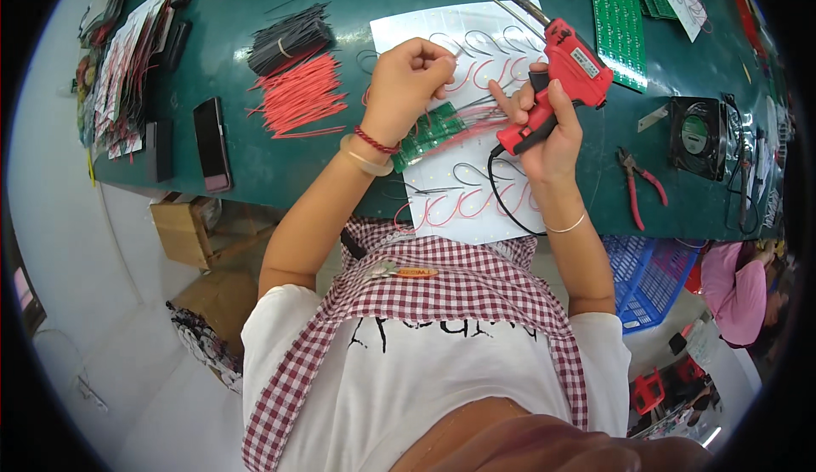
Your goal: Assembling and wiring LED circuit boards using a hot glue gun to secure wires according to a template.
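Observation:
My right hand (pixel 551 136) is wrapped round the handle of a red soldering gun (pixel 586 62), its metal tip pointing up and to the left. A black cable runs down from the handle. My left hand (pixel 410 79) is closed in a pinch above the white sheet; what its fingers hold, if anything, is too small to make out. Below it lies a green circuit board (pixel 425 136) with red and dark wires at its right side. Curved red and black wires stand in rows on the white sheet (pixel 425 23), which lies under the board and both hands.
Bundles of black wires (pixel 291 38) and red wires (pixel 299 98) lie on the green table, left of my left hand. Further left is a phone (pixel 212 145). Red-handled cutters (pixel 636 187), a black fan (pixel 699 138) and green board panels (pixel 618 30) lie to the right.

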A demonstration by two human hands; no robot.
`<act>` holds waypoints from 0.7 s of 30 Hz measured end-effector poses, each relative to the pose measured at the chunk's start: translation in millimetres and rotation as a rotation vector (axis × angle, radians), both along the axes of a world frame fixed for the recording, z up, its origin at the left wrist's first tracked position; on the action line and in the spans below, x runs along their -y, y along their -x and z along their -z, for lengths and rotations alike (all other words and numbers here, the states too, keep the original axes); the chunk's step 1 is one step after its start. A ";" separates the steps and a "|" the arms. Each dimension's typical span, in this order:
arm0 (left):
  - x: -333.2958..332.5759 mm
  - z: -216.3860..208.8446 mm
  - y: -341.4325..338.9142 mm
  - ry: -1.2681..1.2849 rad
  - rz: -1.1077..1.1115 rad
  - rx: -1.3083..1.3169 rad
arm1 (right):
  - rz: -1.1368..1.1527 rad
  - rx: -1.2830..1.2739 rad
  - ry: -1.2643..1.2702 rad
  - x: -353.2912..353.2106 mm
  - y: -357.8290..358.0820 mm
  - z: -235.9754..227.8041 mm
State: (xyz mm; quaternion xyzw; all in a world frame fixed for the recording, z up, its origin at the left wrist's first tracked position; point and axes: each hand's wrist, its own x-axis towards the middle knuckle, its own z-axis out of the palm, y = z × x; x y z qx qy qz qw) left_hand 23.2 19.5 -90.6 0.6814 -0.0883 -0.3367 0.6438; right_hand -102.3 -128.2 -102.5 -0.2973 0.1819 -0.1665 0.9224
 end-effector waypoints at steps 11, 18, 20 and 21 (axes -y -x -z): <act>13.8 22.7 2.9 -0.503 -0.013 1.023 | -0.084 -0.322 0.487 26.9 51.2 -42.5; 18.1 26.4 -2.0 -0.526 0.025 1.024 | -0.116 -0.409 0.498 17.9 57.1 -38.2; 19.3 27.6 -3.3 -0.545 0.029 1.025 | -0.114 -0.419 0.497 17.0 56.7 -36.2; 19.6 26.5 -3.3 -0.545 0.030 1.028 | -0.111 -0.423 0.502 16.7 57.5 -36.4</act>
